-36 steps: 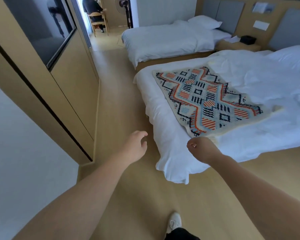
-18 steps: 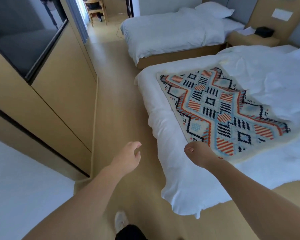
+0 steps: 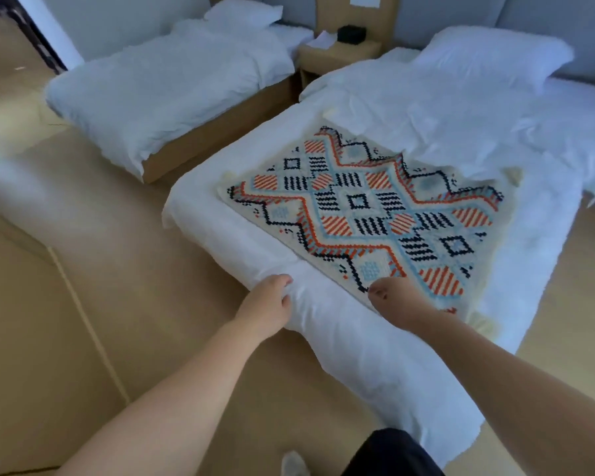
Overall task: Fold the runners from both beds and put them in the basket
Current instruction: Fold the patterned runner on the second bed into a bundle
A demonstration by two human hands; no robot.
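Observation:
A patterned runner [image 3: 364,214] in cream, orange, blue and black lies flat across the foot of the near bed [image 3: 340,338]. The white duvet [image 3: 461,132] overlaps its far edge. My right hand [image 3: 397,304] is at the runner's near edge with its fingers curled downward; whether they hold the cloth is hidden. My left hand [image 3: 267,304] is at the bed's foot, left of the runner, with loosely curled fingers touching the white bedding. No basket is in view.
A second bed [image 3: 165,84] with white bedding stands at the back left and shows no runner. A wooden nightstand [image 3: 337,53] with a black box sits between the beds. Tan floor [image 3: 117,269] runs along the left. My shoe [image 3: 292,463] shows at the bottom.
I have stepped up to the near bed and turned toward it. Both hands moved forward from mid-air to the foot edge, the right one reaching the runner's near edge.

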